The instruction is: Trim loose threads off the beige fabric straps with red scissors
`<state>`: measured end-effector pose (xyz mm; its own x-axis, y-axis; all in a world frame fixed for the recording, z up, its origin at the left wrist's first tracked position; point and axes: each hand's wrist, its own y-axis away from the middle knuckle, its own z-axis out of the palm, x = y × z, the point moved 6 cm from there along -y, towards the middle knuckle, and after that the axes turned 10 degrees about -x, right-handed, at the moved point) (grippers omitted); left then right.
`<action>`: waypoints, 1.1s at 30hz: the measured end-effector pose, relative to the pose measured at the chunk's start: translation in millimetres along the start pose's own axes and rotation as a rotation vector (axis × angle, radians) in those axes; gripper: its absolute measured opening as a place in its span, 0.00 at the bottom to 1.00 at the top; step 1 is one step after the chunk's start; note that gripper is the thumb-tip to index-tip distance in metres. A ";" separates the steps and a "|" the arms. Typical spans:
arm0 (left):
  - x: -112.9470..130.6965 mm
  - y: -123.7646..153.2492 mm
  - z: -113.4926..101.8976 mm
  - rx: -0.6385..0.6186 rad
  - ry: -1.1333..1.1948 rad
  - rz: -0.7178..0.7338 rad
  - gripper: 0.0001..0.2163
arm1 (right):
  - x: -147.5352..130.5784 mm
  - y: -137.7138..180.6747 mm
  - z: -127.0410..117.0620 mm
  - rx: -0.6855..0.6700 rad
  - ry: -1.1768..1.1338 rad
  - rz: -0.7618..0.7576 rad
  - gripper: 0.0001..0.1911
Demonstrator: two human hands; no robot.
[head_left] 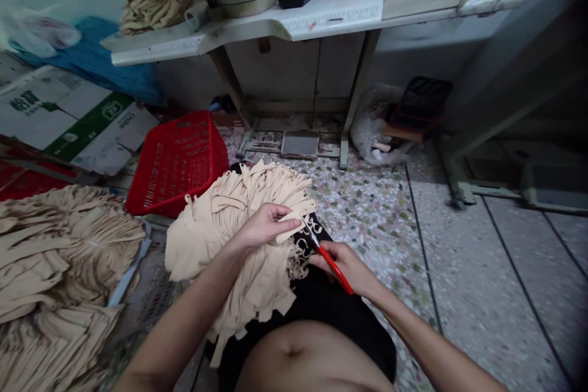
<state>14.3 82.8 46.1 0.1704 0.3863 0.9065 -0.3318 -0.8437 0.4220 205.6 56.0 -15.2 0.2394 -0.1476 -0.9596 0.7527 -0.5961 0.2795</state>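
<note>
The left hand (266, 225) pinches a beige strip (289, 234) between thumb & fingers; the right hand (337, 260) grips red-handled scissors (337, 271), blades up at the strip's edge. The strip belongs w/ the beige fabric pile (215, 217) draped over the lap, on black clothing (316, 306), just beside the red basket (179, 153).

Main risk, IMO: a nick to the left fingertips, b/c the blade tips sit v. close to them; a slip of the cloth or a hurried snip would do it. 2nd: cutting into the piece itself, or a neighbouring one, since layers bunch right under the blades. 3rd: the pile could slide to the floor (386, 214), as it slopes over the lap w/ loose ends hanging; a shift of the legs is prob. enough. Curled offcuts (301, 257) lie against the pile's edge, so scraps could get mixed in w/ good pieces.

Writing: the white carton (32, 128) at far left has a green band, lg. dark-green Chinese characters (look like 怡寶) & smaller lettering that seems to read "C'estbon", tho it's tilted and soft, so not 100%. The surface (331, 18) has a ruler-like strip along its front edge; its marks are too sm. to read.
</note>
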 end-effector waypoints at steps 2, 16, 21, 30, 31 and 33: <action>-2.9 -1.9 0.6 -0.009 -0.002 0.008 0.19 | 7.8 0.4 0.1 0.034 -0.068 0.049 0.29; 5.2 -3.6 18.8 -0.137 -0.078 0.010 0.19 | -10.2 10.0 -1.5 -0.081 0.066 -0.143 0.24; 2.0 -4.2 27.0 -0.221 -0.091 0.000 0.19 | -8.6 6.1 0.0 -0.042 0.045 -0.160 0.23; 12.0 19.1 30.8 -0.301 -0.235 0.024 0.15 | 30.0 17.3 10.1 0.112 -0.211 0.006 0.28; 14.2 28.6 33.6 -0.374 -0.266 0.021 0.14 | 34.1 18.2 9.4 0.134 -0.230 0.017 0.28; 13.3 51.7 42.4 -0.615 -0.307 -0.032 0.12 | 41.3 17.0 5.6 0.173 -0.260 0.045 0.27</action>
<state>38.7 28.6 79.3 0.4141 0.2075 0.8863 -0.7730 -0.4340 0.4627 224.9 35.3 -50.2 0.0887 -0.3609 -0.9284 0.6243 -0.7061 0.3341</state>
